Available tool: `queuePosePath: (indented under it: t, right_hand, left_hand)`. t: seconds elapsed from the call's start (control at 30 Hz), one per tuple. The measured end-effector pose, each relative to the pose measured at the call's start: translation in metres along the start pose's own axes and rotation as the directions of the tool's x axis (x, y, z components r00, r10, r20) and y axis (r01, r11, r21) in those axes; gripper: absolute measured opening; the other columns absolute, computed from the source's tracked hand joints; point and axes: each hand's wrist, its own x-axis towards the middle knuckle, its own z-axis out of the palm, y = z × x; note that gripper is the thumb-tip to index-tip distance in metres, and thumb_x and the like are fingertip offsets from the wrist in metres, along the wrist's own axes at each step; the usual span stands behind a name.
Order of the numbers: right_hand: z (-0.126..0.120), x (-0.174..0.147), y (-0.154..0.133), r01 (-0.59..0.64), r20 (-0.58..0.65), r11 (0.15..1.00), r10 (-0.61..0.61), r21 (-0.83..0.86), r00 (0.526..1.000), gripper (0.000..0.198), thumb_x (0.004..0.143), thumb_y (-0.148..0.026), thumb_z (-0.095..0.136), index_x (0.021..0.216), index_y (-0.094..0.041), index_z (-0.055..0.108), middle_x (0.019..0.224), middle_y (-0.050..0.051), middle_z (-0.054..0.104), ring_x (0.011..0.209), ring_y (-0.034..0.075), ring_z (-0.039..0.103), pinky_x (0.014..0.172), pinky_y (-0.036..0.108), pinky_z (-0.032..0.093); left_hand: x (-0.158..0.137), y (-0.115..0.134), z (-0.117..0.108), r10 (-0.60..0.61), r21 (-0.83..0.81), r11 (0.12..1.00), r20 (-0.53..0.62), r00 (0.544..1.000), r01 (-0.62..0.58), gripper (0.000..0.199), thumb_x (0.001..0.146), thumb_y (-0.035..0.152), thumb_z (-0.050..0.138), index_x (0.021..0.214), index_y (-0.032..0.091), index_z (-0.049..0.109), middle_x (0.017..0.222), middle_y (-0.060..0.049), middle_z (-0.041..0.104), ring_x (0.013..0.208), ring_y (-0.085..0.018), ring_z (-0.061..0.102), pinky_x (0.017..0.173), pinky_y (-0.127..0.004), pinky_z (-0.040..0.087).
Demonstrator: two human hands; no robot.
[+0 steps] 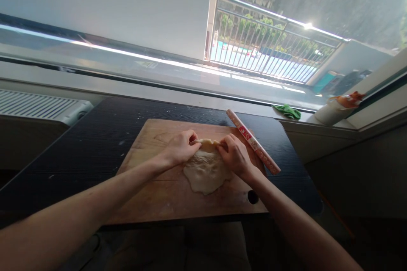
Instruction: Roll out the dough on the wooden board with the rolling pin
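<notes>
A flattened sheet of dough [206, 173] lies on a wooden cutting board [143, 148]. Its near edge is spread flat and uneven, while the far edge is raised off the board. My left hand [182, 147] pinches that far edge at its left end, thumb and fingers pressed together. At the right end of the same edge, my right hand [233, 152] pinches the dough in a like way. Between the two hands the lifted strip sags slightly. A long box with pink and red print [252, 140] lies slantwise over the board's right side, just beyond my right hand.
The board rests on a dark table [79, 152] with white specks. Behind it runs a windowsill holding a green cloth [288, 111] and a pale container [333, 110] with an orange top. A white radiator [41, 106] stands left. The board has a round hole [253, 197].
</notes>
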Motion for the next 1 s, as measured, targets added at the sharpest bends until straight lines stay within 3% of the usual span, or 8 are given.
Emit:
queuePosePath:
  t: [0.1, 0.2, 0.3, 0.43, 0.53, 0.67, 0.87, 1.0]
  right_hand:
    - [-0.005, 0.009, 0.002, -0.005, 0.078, 0.999, 0.001, 0.053, 0.997, 0.028, 0.085, -0.045, 0.059, 0.095, -0.020, 0.064, 0.081, 0.001, 0.064, 0.074, 0.015, 0.057, 0.068, 0.024, 0.041]
    - [-0.008, 0.017, 0.004, 0.064, 0.155, 0.993, -0.079, 0.096, 0.985, 0.037, 0.086, -0.054, 0.054, 0.087, -0.020, 0.068, 0.079, -0.001, 0.063, 0.070, 0.013, 0.057, 0.063, 0.022, 0.038]
    - [-0.001, 0.019, 0.005, 0.075, 0.100, 0.992, -0.084, 0.097, 0.991, 0.044, 0.092, -0.050, 0.045, 0.069, -0.018, 0.065, 0.074, -0.001, 0.059, 0.066, 0.011, 0.054, 0.060, 0.021, 0.036]
    - [0.006, 0.018, 0.005, 0.050, 0.034, 0.996, -0.052, 0.072, 0.998, 0.039, 0.093, -0.039, 0.045, 0.066, -0.017, 0.062, 0.076, 0.000, 0.058, 0.069, 0.011, 0.054, 0.063, 0.022, 0.035]
    - [-0.001, 0.020, 0.011, 0.069, 0.069, 0.996, -0.074, 0.062, 0.995, 0.036, 0.092, -0.036, 0.046, 0.069, -0.017, 0.064, 0.073, -0.001, 0.060, 0.066, 0.011, 0.053, 0.061, 0.022, 0.035]
    - [-0.013, 0.018, 0.019, 0.109, 0.119, 0.993, -0.113, 0.045, 0.986, 0.027, 0.089, -0.030, 0.051, 0.070, -0.018, 0.066, 0.066, -0.003, 0.062, 0.061, 0.010, 0.053, 0.057, 0.021, 0.034]
    - [-0.010, 0.008, 0.015, 0.101, 0.009, 0.994, -0.100, -0.042, 0.995, 0.021, 0.090, -0.028, 0.052, 0.079, -0.019, 0.067, 0.080, 0.001, 0.065, 0.073, 0.013, 0.056, 0.070, 0.024, 0.038]
    - [-0.011, 0.004, 0.018, 0.093, -0.017, 0.992, -0.094, -0.081, 0.995, 0.017, 0.090, -0.028, 0.054, 0.098, -0.020, 0.067, 0.088, 0.001, 0.064, 0.077, 0.013, 0.058, 0.072, 0.023, 0.040]
  left_hand:
    - [0.006, 0.007, 0.001, -0.044, 0.032, 0.999, 0.101, 0.994, 0.041, 0.034, 0.071, 0.052, 0.056, 0.070, 0.017, 0.061, 0.065, 0.000, 0.059, 0.062, -0.015, 0.052, 0.053, -0.024, 0.035]
    - [0.014, 0.013, 0.001, 0.024, 0.001, 1.000, 0.198, 0.980, -0.025, 0.042, 0.075, 0.056, 0.051, 0.067, 0.017, 0.066, 0.063, 0.000, 0.061, 0.061, -0.015, 0.054, 0.052, -0.025, 0.034]
    - [0.017, 0.014, 0.011, 0.115, -0.061, 0.992, 0.073, 0.991, -0.110, 0.037, 0.076, 0.049, 0.053, 0.073, 0.017, 0.070, 0.072, -0.002, 0.068, 0.070, -0.017, 0.060, 0.058, -0.025, 0.039]
    - [0.015, 0.011, 0.018, 0.107, 0.008, 0.994, -0.079, 0.991, -0.106, 0.034, 0.076, 0.045, 0.054, 0.080, 0.018, 0.073, 0.084, -0.005, 0.072, 0.081, -0.020, 0.063, 0.068, -0.026, 0.043]
    - [0.016, 0.010, 0.006, 0.096, 0.007, 0.995, 0.068, 0.993, -0.097, 0.037, 0.077, 0.048, 0.052, 0.077, 0.018, 0.073, 0.076, -0.003, 0.071, 0.072, -0.019, 0.062, 0.063, -0.026, 0.042]
    - [0.017, 0.005, -0.011, 0.051, -0.064, 0.997, 0.304, 0.951, -0.033, 0.036, 0.074, 0.047, 0.054, 0.084, 0.018, 0.074, 0.078, -0.002, 0.072, 0.072, -0.018, 0.063, 0.062, -0.025, 0.043]
    - [0.014, -0.003, 0.002, 0.120, 0.204, 0.972, -0.015, 0.993, -0.114, 0.027, 0.072, 0.041, 0.055, 0.074, 0.019, 0.071, 0.076, -0.003, 0.070, 0.072, -0.018, 0.061, 0.062, -0.026, 0.042]
    - [0.020, 0.001, -0.001, 0.011, 0.146, 0.989, 0.085, 0.996, -0.023, 0.033, 0.072, 0.050, 0.057, 0.073, 0.019, 0.068, 0.073, -0.002, 0.070, 0.069, -0.017, 0.062, 0.059, -0.025, 0.042]
